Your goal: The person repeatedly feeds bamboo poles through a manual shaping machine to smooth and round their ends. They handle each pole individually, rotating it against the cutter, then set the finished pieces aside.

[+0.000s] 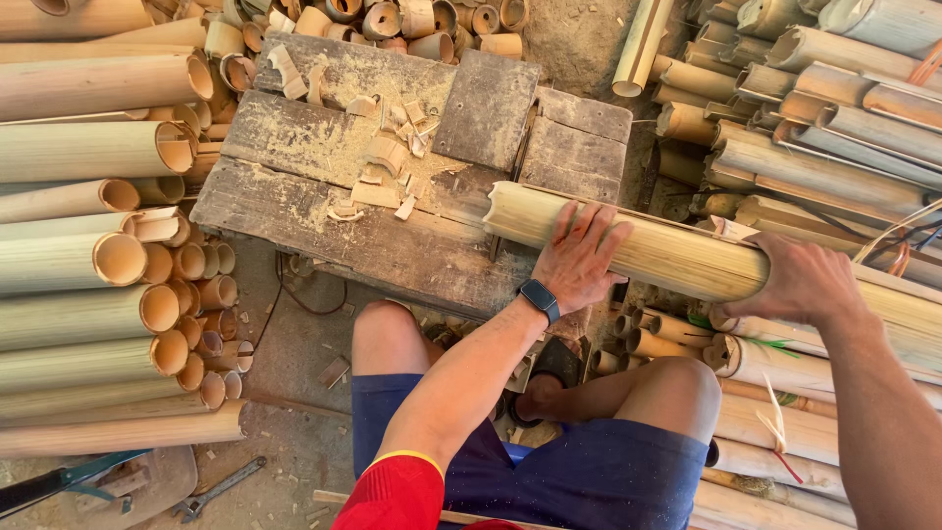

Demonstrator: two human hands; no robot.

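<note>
Nearest the lens, low in the frame, a red sleeve (397, 496) and blue shorts (589, 471), knees spread either side of a sandalled foot (549, 378). Up from there, the left hand (579, 257), smartwatch (539, 298) on the wrist, lies flat with fingers spread on top of a long pale bamboo pole (677, 257), pressing rather than gripping. At the right of the frame the right hand (803, 283) curls over the same pole, fingers wrapped down its near side. The pole runs from centre frame off the right edge, its cut end resting on the right part of a worn wooden bench (324, 226). Chips and offcuts (388, 162) litter the bench top. Stacked bamboo poles (78, 236) fill the left side, more poles (844, 118) upper right, short cut rings (412, 18) along the top. A wrench (216, 489) lies at lower left.
</note>
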